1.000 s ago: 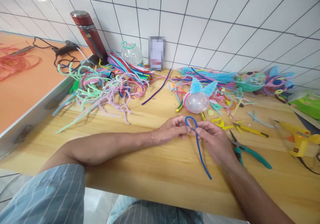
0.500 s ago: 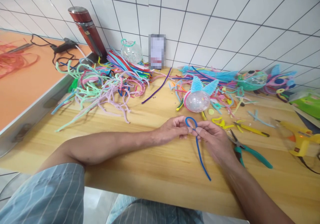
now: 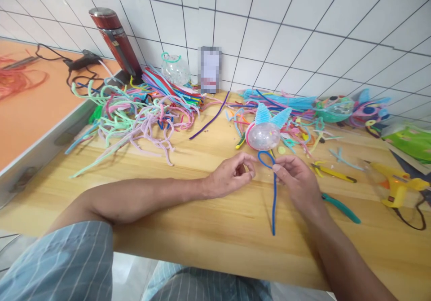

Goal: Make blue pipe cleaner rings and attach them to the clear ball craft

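Between thumb and fingers, my right hand (image 3: 296,177) pinches a blue pipe cleaner (image 3: 274,204). Its upper end is bent into a loop, and a straight tail hangs down toward the tabletop. My left hand (image 3: 231,174) is just left of the loop, not touching it, with its fingers curled and a gap between thumb and forefinger. Just behind the loop sits a clear ball (image 3: 264,136) with two light-blue pipe-cleaner ears (image 3: 281,118) and a pink band on its left side.
Green-handled pliers (image 3: 341,207), partly behind my right hand, a yellow craft knife (image 3: 336,173) and a yellow glue gun (image 3: 395,186) lie to the right. Tangled pipe cleaners (image 3: 134,124) spread at left, before a red thermos (image 3: 116,45). A phone (image 3: 209,70) leans on the tiled wall.
My left hand has let go of the blue pipe cleaner and drawn a little left. My right hand has shifted slightly right with it, and the tail now hangs straighter.
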Demonstrator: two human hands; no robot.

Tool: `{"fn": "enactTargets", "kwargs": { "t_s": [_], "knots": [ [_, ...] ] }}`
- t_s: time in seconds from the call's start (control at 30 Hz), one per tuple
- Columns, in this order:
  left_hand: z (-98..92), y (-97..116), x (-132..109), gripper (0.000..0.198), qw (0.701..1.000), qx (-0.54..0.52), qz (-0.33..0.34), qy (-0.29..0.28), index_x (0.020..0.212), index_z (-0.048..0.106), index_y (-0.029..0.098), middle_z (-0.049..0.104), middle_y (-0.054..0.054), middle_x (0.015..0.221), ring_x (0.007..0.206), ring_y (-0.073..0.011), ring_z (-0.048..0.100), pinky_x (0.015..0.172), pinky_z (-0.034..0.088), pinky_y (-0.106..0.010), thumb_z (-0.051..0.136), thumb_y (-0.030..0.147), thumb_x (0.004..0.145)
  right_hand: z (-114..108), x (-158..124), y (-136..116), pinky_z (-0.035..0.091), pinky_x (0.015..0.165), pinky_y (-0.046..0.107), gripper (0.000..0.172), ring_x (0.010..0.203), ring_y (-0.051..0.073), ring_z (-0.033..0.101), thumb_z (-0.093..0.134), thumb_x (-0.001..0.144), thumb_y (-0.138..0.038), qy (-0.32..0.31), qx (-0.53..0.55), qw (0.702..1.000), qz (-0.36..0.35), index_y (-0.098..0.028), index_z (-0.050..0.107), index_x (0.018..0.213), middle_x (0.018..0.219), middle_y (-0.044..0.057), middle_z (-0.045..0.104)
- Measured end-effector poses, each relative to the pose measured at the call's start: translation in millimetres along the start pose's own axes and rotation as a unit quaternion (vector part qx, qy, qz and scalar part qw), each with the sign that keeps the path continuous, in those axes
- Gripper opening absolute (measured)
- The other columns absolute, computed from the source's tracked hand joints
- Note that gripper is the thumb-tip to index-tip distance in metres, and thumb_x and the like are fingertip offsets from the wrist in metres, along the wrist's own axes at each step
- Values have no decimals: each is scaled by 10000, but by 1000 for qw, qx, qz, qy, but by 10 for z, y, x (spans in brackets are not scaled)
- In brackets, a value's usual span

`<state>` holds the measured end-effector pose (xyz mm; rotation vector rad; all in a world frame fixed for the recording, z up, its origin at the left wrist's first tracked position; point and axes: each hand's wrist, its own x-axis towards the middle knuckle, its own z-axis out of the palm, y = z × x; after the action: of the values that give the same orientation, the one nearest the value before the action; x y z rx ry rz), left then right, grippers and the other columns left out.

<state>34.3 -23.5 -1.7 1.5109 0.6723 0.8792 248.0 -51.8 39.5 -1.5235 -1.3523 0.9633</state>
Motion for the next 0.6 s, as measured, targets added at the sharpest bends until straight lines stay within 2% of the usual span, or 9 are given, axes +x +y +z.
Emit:
{"fn": "enactTargets", "kwargs": {
  "t_s": [0.13,0.3,0.4,0.6],
  "knots": [
    [-17,-41,17,207,999,30,13,-10,1082,603,151,603,10,836,646,-87,486,641,420,-236,606,294,932,-167,150,-182,496,601,311,184,627,171,611,709,824,-404,-5,-107,993,-50,-250,633,891,725,-2,671],
    [-27,-53,41,152,998,57,4,0,953,650,156,525,45,694,624,-92,461,629,391,-228,615,302,931,-180,359,-493,483,689,345,104,708,206,666,663,863,-342,-8,-303,946,-113,-247,672,904,791,24,730],
    [-40,-52,53,128,998,55,12,6,924,659,153,544,41,696,637,-96,474,644,403,-227,610,271,925,-104,505,-601,492,738,364,93,780,231,698,665,853,-311,-8,-348,931,-112,-242,678,913,854,39,758],
    [-45,-37,64,100,999,42,20,-2,883,660,149,602,23,741,650,-92,502,657,427,-217,595,217,918,4,688,-628,496,761,391,67,785,251,703,677,833,-296,-1,-408,908,-93,-242,679,871,807,36,752]
  ]
}}
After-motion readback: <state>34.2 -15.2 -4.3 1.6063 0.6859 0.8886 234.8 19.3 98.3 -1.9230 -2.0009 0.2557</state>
